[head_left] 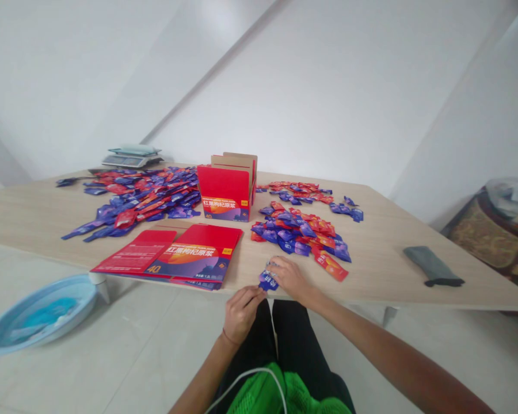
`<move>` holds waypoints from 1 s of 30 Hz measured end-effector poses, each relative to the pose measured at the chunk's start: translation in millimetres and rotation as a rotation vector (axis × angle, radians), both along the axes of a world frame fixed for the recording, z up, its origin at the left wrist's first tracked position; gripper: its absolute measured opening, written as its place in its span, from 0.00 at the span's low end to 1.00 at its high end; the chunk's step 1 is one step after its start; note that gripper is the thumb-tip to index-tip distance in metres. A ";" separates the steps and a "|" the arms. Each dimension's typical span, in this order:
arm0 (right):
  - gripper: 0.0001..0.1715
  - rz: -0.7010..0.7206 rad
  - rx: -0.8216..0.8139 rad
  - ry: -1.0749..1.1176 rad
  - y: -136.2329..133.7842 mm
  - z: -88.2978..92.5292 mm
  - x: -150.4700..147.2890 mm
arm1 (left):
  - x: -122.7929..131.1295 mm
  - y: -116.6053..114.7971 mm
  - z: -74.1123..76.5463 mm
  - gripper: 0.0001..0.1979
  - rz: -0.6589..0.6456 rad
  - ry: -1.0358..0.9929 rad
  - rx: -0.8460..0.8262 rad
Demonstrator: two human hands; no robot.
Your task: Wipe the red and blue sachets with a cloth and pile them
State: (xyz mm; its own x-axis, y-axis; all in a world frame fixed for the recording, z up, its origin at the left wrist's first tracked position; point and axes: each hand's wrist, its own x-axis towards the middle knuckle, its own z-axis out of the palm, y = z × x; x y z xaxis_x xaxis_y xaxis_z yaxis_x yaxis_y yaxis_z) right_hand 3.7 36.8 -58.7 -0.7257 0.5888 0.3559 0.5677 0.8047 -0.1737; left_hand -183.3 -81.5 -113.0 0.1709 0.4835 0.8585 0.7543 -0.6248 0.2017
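Observation:
A purple sachet (268, 280) with white lettering is held between my two hands at the table's front edge. My left hand (242, 310) pinches its lower left end. At its upper right, the fingers of my right hand (288, 277) are closed on the other end. Just beyond my right hand lies a pile of purple and red sachets (304, 227), one red sachet (331, 263) sticking out toward me. An upright red carton (227, 195) with raised flaps stands behind my hands, its inside hidden from view. Left of my hands lie flattened red and purple cartons (198, 253), stacked.
A large heap of purple and red sachets (155, 195) covers the table's left part, with a scale (132, 158) behind it. More sachets (297, 190) lie at the back. A dark grey cloth (433, 265) rests at right. A blue basin (43, 313) stands below, left.

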 end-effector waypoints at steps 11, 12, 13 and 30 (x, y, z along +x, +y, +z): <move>0.16 -0.191 0.078 0.203 35.2 34.9 42.1 | 2.5 -3.9 7.0 0.11 0.029 0.038 -0.018; 0.17 -0.199 0.124 0.288 35.1 40.3 54.8 | 2.5 -5.6 11.5 0.09 0.033 0.062 -0.048; 0.17 -0.211 0.170 0.368 36.1 44.8 71.0 | 3.1 -7.2 17.7 0.07 0.042 0.090 -0.087; 0.21 -0.854 0.119 0.184 86.7 -48.9 345.9 | 103.3 83.7 57.8 0.22 0.375 0.553 -0.603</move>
